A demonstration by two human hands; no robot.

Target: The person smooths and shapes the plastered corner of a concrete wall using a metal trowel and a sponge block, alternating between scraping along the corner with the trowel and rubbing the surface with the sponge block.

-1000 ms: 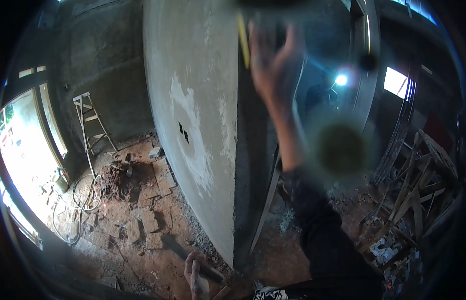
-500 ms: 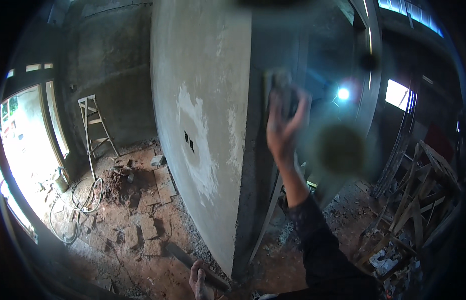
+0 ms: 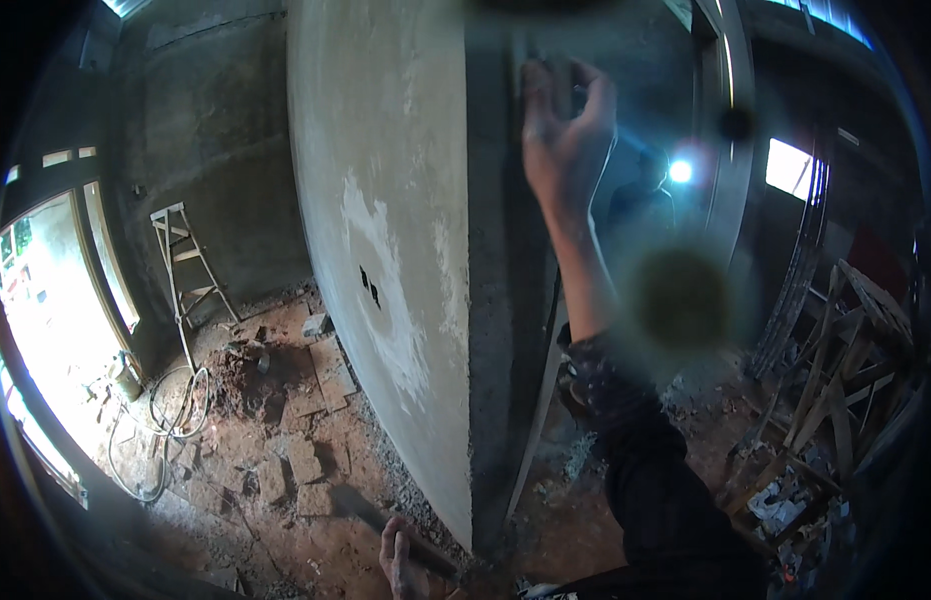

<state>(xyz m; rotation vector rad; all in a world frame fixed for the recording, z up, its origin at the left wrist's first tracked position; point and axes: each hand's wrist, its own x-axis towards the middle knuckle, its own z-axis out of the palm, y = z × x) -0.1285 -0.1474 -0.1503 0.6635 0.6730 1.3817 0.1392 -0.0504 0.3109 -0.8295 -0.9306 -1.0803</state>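
Observation:
My right hand (image 3: 570, 130) is raised at the dark side face of the wall corner (image 3: 495, 270), its fingers wrapped round a flat tool (image 3: 557, 80), blurred and partly hidden, that lies against that surface. My left hand (image 3: 400, 560), low at the bottom edge, grips a long flat board-like tool (image 3: 430, 555). The lighter plastered wall face (image 3: 375, 150), with a pale rough patch and dark cut openings, stands left of the corner. Blurred spots on the lens hide part of the area right of my right arm.
A wooden stepladder (image 3: 190, 260) leans at the left, near a bright doorway (image 3: 45, 280), a coiled hose (image 3: 165, 430), broken slabs (image 3: 310, 465) and a soil heap (image 3: 250, 375). Piled timber (image 3: 835, 380) and debris fill the right. A dark figure, possibly a person (image 3: 640, 200), is by a bright lamp (image 3: 680, 170).
My right hand with its tool moved down along the side face, then back up high. My left hand and its tool sit slightly lower in the picture.

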